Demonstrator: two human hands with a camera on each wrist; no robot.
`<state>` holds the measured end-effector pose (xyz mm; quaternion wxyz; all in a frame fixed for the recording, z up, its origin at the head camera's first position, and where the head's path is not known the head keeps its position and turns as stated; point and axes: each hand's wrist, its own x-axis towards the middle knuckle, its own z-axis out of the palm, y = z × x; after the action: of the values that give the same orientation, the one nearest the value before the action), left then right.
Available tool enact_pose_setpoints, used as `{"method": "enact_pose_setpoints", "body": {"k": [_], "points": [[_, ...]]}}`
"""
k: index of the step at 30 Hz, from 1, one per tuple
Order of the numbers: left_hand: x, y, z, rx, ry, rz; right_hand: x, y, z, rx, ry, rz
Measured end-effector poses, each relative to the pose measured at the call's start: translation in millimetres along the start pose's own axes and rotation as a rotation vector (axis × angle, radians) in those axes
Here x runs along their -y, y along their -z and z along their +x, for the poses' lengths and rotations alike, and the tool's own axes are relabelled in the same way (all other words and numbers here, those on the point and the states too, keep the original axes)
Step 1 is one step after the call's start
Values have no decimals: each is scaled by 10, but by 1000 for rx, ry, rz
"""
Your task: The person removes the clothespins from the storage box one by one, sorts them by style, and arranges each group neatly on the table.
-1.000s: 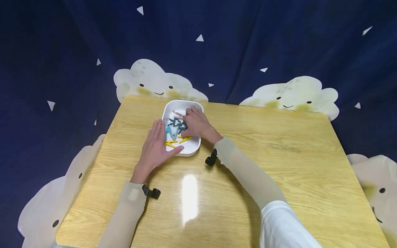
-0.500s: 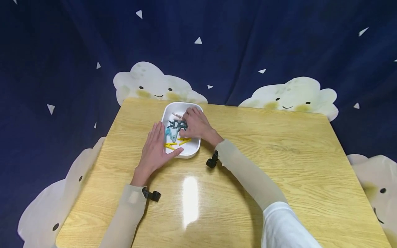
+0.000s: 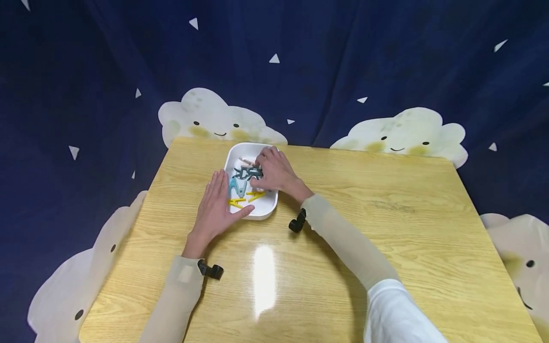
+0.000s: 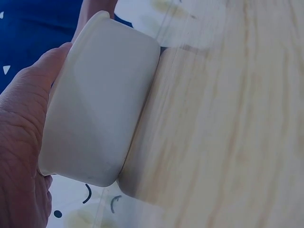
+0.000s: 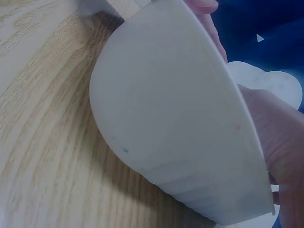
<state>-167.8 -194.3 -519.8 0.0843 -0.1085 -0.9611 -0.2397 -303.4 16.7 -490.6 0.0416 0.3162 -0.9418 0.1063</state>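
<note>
Currently: one white tray (image 3: 262, 208), resting near the far edge of a wooden table (image 3: 386, 247); small coloured clips inside.

Contents, as visible: two yellow clips (image 3: 256, 196) at the near end, apart from each other; light blue clips (image 3: 233, 185), count uncertain, beside the left wall; dark green clips (image 3: 243, 173) clustered mid-tray; one pink clip (image 3: 246, 161) toward the far end.

Left hand (image 3: 214, 205): fingers straight and close together against the tray's left side, thumb spread across the near end; touches the tray, without gripping any clip.

Right hand (image 3: 279, 172): reaches over the right side, fingers bent down beside the dark green clips; fingertips hidden, so whether they pinch one cannot be told.

Progress, by judgement: handling of the clips is under way and appears unfinished. Done: both hands in position, the tray apparently steadied. Left: no clip shows lifted above the rim; every visible one lies inside.
</note>
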Motion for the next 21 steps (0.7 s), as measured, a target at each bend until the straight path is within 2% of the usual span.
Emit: {"method": "enact_pose_setpoints", "body": {"k": [21], "points": [[7, -15, -11, 2, 4, -20, -239, 270, -136, -65, -36, 16]]}}
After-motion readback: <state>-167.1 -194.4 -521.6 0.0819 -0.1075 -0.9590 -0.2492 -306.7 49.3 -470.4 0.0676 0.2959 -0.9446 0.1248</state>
